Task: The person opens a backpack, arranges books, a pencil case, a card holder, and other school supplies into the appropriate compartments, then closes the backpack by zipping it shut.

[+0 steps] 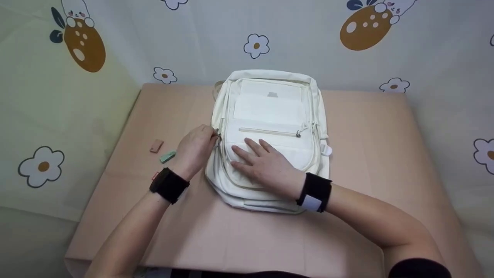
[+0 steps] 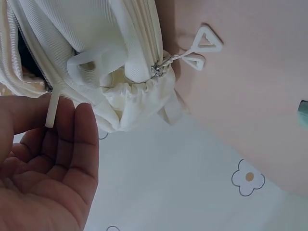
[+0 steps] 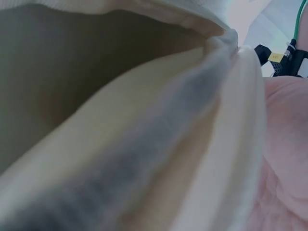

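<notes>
A white backpack (image 1: 270, 154) lies on the table with its front facing up. At its left side my left hand (image 1: 198, 144) pinches a zipper pull (image 2: 52, 110) between thumb and fingers. Beside that pull, the zipper is parted and shows a dark gap (image 2: 30, 60). My right hand (image 1: 268, 164) rests on the lower front of the backpack with its fingers spread. Close up in the right wrist view, blurred cream fabric edges and a grey zipper band (image 3: 134, 144) frame an opening; part of my right palm (image 3: 286, 159) shows beside them.
Left of the backpack lie a small pink block (image 1: 156, 146) and a small green block (image 1: 168, 156). White triangular zipper tags (image 2: 207, 41) hang off the bag's side. The pink-covered table (image 1: 366, 135) meets a patterned curtain (image 1: 216, 38) behind.
</notes>
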The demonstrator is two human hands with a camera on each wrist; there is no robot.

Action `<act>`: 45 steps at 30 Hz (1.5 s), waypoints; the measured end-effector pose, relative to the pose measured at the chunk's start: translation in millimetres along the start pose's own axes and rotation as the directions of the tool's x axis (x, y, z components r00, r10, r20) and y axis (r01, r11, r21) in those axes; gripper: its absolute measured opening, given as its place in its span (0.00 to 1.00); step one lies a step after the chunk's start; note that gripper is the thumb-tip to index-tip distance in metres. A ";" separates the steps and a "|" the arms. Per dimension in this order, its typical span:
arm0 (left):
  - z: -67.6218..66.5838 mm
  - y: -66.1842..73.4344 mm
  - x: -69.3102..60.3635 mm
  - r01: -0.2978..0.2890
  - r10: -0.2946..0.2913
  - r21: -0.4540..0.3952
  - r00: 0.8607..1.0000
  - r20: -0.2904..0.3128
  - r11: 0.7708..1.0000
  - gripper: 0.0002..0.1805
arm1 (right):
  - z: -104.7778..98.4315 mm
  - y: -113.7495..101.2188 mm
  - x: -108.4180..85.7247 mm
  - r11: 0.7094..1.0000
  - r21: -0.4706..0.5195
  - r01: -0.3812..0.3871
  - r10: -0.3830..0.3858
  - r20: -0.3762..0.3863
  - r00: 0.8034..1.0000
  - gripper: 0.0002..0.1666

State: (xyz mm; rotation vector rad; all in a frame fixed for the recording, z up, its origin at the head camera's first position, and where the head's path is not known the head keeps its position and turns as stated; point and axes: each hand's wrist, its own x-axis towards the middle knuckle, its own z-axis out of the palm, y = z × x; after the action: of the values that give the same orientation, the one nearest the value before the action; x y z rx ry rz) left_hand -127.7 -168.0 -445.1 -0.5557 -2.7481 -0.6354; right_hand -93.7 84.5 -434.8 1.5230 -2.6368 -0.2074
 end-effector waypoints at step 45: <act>2.2 10.8 -32.5 -0.034 0.031 -0.067 0.998 -0.052 0.997 0.01 | 6.8 -11.8 -28.9 0.999 -0.023 0.024 -0.025 -0.033 0.999 0.30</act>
State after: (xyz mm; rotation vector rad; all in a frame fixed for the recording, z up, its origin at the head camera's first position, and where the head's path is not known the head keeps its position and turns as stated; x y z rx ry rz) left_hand -94.6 -167.9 -454.0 -0.5900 -2.6727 -0.7275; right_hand -70.1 104.2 -443.7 1.5387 -2.5822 -0.2109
